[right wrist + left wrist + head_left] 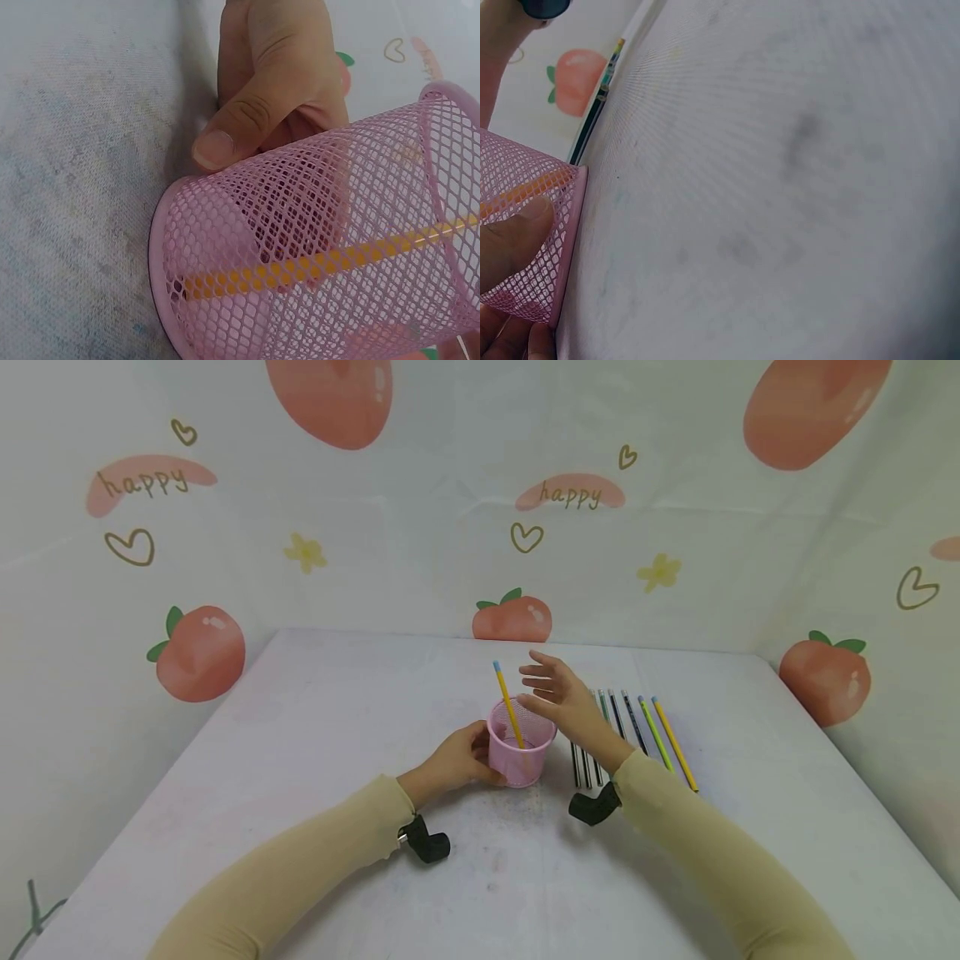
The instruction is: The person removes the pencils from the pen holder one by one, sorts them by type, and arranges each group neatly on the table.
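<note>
A pink mesh pen cup (517,768) stands upright on the table. One yellow pencil (506,692) with a blue end leans inside it, its foot at the cup's bottom in the right wrist view. My left hand (453,762) holds the cup from its left side, the thumb (534,211) lying along the mesh low near the base. My right hand (561,697) hovers at the cup's right rim, fingers spread and relaxed, with nothing in them. In the right wrist view the left hand (281,82) grips the cup from behind.
Right of the cup lies a row of several pencils: dark ones (634,722), a lime green one (656,733) and a yellow one (675,742). The right forearm passes over part of the row. A printed cloth backdrop (435,568) rises behind the table (345,693).
</note>
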`<act>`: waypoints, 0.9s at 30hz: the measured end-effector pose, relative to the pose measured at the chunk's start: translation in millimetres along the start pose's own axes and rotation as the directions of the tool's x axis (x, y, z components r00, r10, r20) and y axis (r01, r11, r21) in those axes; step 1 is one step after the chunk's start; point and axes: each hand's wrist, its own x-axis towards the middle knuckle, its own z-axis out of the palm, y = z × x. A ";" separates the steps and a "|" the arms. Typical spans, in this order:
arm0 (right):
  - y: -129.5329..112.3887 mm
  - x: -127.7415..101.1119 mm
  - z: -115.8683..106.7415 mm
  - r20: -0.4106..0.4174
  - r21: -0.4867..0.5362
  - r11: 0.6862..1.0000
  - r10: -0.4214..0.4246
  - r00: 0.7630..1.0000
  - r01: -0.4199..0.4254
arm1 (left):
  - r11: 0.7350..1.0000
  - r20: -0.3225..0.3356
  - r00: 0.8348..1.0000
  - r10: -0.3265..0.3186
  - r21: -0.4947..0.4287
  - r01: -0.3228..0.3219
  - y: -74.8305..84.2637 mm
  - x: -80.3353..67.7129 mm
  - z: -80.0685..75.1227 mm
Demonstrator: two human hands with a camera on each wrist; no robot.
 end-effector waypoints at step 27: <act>-1.1 12.6 12.1 0.101 -0.036 0.987 0.159 0.982 -0.156 | 1.000 0.003 1.000 -0.001 -0.004 0.001 3.5 -2.2 -0.6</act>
